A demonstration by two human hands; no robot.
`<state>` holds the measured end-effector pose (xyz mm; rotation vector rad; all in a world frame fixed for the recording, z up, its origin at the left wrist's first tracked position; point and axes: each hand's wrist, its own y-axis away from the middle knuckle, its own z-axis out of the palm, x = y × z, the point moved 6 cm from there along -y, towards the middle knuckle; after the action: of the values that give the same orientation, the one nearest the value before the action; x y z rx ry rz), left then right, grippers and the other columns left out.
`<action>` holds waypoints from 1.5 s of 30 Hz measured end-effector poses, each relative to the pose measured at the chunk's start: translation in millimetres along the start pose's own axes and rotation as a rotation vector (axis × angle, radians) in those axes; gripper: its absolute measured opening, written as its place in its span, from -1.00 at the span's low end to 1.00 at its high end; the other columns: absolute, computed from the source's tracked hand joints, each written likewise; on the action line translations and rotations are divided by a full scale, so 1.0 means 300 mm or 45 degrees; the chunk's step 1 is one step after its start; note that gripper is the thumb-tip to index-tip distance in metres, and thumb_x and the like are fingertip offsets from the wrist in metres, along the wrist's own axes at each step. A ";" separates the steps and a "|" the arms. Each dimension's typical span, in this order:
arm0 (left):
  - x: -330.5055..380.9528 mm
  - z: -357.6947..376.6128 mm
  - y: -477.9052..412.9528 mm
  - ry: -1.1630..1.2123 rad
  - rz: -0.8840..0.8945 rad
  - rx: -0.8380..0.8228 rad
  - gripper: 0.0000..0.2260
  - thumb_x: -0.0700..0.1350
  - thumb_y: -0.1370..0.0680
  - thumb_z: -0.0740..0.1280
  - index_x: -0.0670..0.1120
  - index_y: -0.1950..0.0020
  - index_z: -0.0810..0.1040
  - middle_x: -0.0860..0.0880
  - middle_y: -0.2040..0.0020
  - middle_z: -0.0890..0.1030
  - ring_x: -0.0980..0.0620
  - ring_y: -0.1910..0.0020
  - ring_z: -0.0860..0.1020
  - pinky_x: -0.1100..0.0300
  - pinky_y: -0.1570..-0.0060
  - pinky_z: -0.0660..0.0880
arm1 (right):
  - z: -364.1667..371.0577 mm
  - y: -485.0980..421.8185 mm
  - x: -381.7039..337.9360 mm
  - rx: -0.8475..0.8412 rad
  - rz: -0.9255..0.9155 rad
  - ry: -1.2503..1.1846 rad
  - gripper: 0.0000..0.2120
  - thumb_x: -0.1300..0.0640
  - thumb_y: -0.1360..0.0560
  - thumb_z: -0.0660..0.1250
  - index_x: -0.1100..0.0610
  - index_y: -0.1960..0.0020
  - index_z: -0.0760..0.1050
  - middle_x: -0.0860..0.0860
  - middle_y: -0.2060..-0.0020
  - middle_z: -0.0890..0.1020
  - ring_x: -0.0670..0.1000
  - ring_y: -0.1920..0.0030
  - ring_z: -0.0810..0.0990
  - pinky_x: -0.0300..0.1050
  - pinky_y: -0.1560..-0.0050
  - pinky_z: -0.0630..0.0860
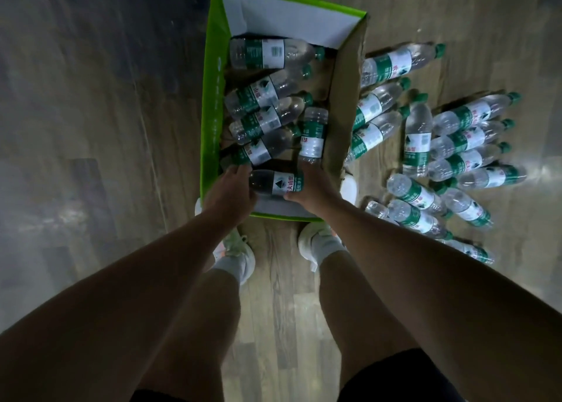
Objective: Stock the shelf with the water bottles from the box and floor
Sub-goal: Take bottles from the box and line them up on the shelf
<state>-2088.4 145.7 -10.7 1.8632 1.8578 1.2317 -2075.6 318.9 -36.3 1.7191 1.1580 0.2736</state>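
Left hand (234, 190) and right hand (314, 187) share a seemingly closed grip on one bottle (275, 183), cap hidden.

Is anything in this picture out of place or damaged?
Yes. The right wall of the green cardboard box leans outward, bent, and many water bottles lie loose on the wooden floor beside it, pointing different ways. Nothing looks spilled.

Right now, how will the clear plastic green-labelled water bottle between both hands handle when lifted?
The clear plastic green-labelled water bottle seems full, so probably heavy for its size. Lying sideways and round, it would likely roll if released.
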 end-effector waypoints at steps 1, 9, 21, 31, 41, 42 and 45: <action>-0.012 0.015 -0.012 0.002 -0.004 -0.019 -0.60 -0.18 -0.54 0.30 -0.18 -0.37 0.37 -0.21 -0.26 0.49 -0.19 -0.18 0.52 0.00 -0.07 0.46 | 0.019 -0.022 0.003 -0.008 -0.007 0.016 -0.29 0.00 -0.32 0.58 0.13 -0.35 0.35 0.11 -0.22 0.53 0.15 -0.21 0.52 0.09 -0.13 0.52; -0.076 0.084 -0.103 0.024 -0.008 -0.042 -0.62 -0.18 -0.52 0.32 -0.15 -0.33 0.42 -0.21 -0.24 0.49 -0.20 -0.17 0.52 0.01 -0.04 0.45 | 0.196 -0.189 -0.027 -0.106 -0.151 0.147 -0.25 -0.01 -0.31 0.58 0.14 -0.38 0.34 0.12 -0.29 0.49 0.15 -0.30 0.46 0.04 -0.22 0.46; -0.151 0.093 -0.146 0.024 -0.055 -0.049 -0.65 -0.14 -0.52 0.30 -0.12 -0.31 0.44 -0.17 -0.24 0.48 -0.19 -0.18 0.50 -0.04 -0.07 0.46 | 0.282 -0.286 -0.052 -0.197 -0.213 0.651 -0.49 0.03 -0.45 0.44 0.15 -0.32 0.38 0.12 -0.21 0.55 0.18 -0.19 0.55 0.01 -0.05 0.47; -0.097 0.015 -0.026 0.042 -0.074 -0.071 -0.61 -0.18 -0.53 0.30 -0.16 -0.36 0.41 -0.19 -0.26 0.47 -0.18 -0.19 0.50 0.00 -0.13 0.45 | 0.060 -0.167 -0.105 -0.024 -0.160 0.131 -0.34 0.03 -0.34 0.57 0.17 -0.33 0.39 0.17 -0.16 0.59 0.18 -0.19 0.55 -0.05 -0.08 0.47; 0.078 -0.103 0.057 0.319 -0.093 -0.060 -0.41 0.14 -0.44 0.43 -0.11 -0.36 0.40 -0.10 -0.26 0.52 -0.09 -0.23 0.50 0.00 -0.15 0.49 | -0.228 0.018 -0.217 0.327 -0.040 -0.394 -0.28 -0.07 -0.31 0.58 0.16 -0.35 0.38 0.08 -0.19 0.59 0.05 -0.15 0.56 -0.24 0.08 0.35; 0.096 -0.113 0.064 0.357 -0.107 -0.068 -0.37 0.16 -0.42 0.45 -0.10 -0.38 0.39 -0.09 -0.28 0.51 -0.07 -0.24 0.49 -0.01 -0.17 0.48 | -0.245 0.035 -0.230 0.338 -0.031 -0.408 -0.29 -0.09 -0.32 0.57 0.15 -0.34 0.39 0.07 -0.17 0.60 0.04 -0.12 0.56 -0.23 0.09 0.37; 0.139 -0.139 0.085 0.517 -0.141 -0.089 -0.28 0.19 -0.28 0.52 -0.08 -0.34 0.42 -0.04 -0.22 0.56 -0.03 -0.19 0.53 -0.02 -0.18 0.49 | -0.289 0.085 -0.265 0.375 -0.014 -0.477 -0.35 -0.11 -0.30 0.57 0.15 -0.26 0.44 -0.01 0.01 0.56 0.00 0.01 0.54 -0.20 0.12 0.39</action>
<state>-2105.7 163.3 48.6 1.5347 2.0462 1.7099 -2157.8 307.2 50.8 1.9160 0.9617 -0.2314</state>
